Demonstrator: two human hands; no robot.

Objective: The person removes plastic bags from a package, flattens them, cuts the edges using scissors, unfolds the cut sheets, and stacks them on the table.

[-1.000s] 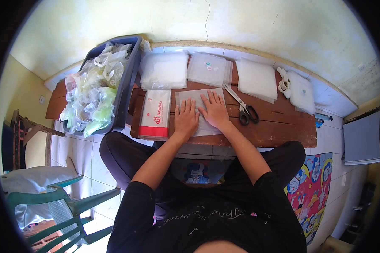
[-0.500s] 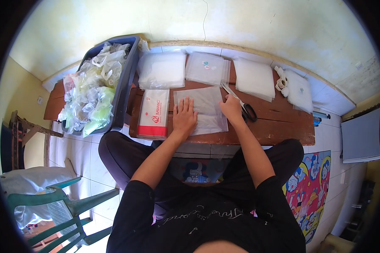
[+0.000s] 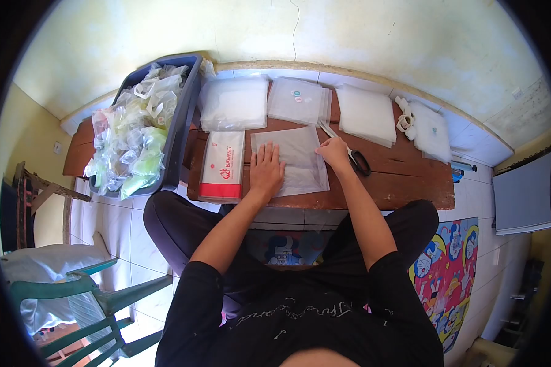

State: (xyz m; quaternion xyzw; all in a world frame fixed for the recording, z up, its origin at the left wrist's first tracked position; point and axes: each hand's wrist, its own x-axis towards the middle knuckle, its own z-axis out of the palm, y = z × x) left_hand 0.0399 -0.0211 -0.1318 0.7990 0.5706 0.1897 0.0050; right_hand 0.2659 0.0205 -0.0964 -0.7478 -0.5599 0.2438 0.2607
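Observation:
A clear plastic bag (image 3: 300,174) lies flat on the wooden table in front of me. My left hand (image 3: 266,171) rests on its left part, palm down with the fingers stretched out. At the bag's right edge, my right hand (image 3: 333,153) has its fingertips closed in a pinch on the plastic. Scissors (image 3: 359,163) with dark handles lie beside my right hand, which partly covers them. To the left of the bag is a white and red package (image 3: 222,165) printed "BAWANG".
Behind the bag, stacks of clear plastic sheets or bags (image 3: 234,103) (image 3: 297,101) (image 3: 367,113) line the table (image 3: 404,183). Tape rolls (image 3: 405,121) sit by another stack (image 3: 431,131) at right. A dark bin (image 3: 183,122) full of crumpled plastic stands left. A green chair (image 3: 98,300) is lower left.
My right hand has shifted slightly left at the bag's right edge, its fingertips now on the plastic. My left hand stays flat on the bag.

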